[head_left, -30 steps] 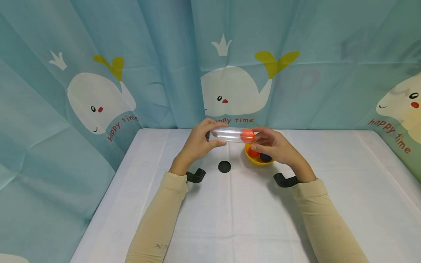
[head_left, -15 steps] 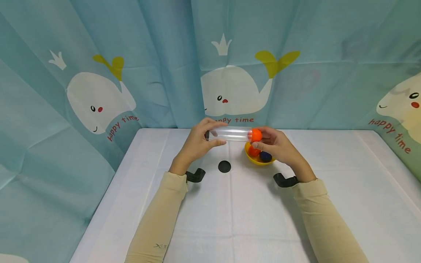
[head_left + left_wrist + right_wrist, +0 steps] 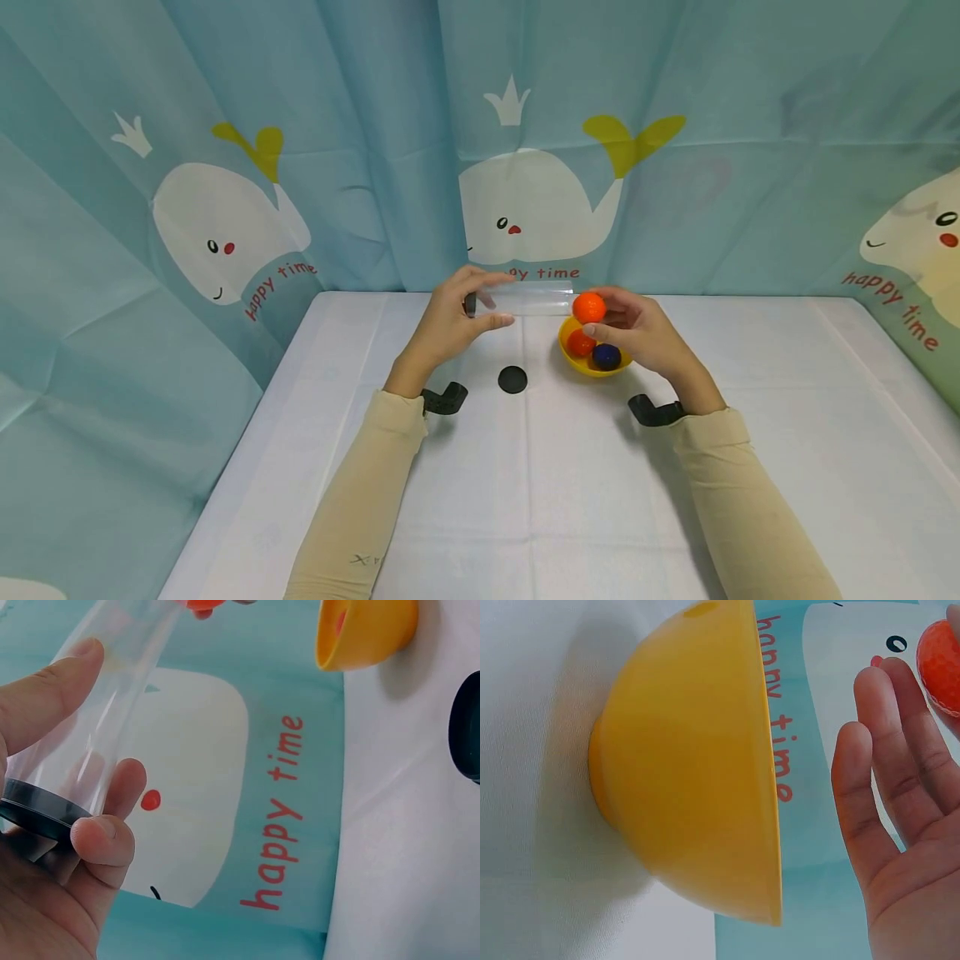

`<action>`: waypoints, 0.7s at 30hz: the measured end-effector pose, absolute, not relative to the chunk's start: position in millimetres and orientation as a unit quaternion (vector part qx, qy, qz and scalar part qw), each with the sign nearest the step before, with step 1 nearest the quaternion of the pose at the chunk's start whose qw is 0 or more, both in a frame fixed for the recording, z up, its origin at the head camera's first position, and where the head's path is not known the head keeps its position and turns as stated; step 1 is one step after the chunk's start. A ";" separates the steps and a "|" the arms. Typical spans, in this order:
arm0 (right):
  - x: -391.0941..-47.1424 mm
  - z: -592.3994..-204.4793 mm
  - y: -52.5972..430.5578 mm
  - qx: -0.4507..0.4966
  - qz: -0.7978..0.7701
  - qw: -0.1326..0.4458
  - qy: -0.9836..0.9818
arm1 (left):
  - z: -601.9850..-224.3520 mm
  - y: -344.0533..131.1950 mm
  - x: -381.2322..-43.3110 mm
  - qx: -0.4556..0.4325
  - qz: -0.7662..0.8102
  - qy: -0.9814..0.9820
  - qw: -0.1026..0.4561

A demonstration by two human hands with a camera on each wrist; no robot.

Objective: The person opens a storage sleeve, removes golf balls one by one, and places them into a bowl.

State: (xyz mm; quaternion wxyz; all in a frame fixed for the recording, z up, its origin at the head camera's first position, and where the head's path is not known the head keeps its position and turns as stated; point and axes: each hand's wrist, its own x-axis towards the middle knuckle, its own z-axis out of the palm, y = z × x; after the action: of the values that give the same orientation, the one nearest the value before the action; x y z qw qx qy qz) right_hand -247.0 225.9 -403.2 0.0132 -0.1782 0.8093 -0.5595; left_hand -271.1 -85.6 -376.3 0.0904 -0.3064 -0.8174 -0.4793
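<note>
A clear plastic tube (image 3: 540,298) with a black cap at one end lies sideways in my left hand (image 3: 448,325), raised over the table. In the left wrist view the thumb and fingers curl round the tube's capped end (image 3: 45,806). My right hand (image 3: 641,329) pinches an orange ball (image 3: 589,307) just outside the tube's other, uncapped end. The ball's dimpled surface shows in the right wrist view. Below that hand stands a yellow bowl (image 3: 567,356) holding another orange ball (image 3: 580,343) and a dark blue ball (image 3: 606,357).
A loose black cap (image 3: 512,380) lies on the white-covered table (image 3: 525,500), in front of the tube and left of the bowl. Behind the table hangs a blue curtain (image 3: 405,167) printed with whales.
The orange ball was inside the tube's right end one second ago; it has come out to the right in my right hand. The left hand has barely moved.
</note>
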 end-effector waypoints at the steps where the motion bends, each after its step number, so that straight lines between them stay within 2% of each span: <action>1: -246.8 -403.2 226.3 -0.177 -0.559 0.011 0.810 | -376.4 -85.7 -271.4 -0.307 -0.480 -0.817 0.091; 21: -245.6 -401.0 236.9 -0.154 -0.543 -0.013 0.825 | -376.8 -85.4 -271.3 -0.300 -0.489 -0.815 0.086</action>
State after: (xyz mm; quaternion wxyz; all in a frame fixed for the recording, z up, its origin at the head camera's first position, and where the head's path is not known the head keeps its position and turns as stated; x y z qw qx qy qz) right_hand -245.6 236.9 -401.0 -0.0126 -0.1536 0.8253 -0.5433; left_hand -271.3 -85.4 -376.8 0.0865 -0.3001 -0.8145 -0.4889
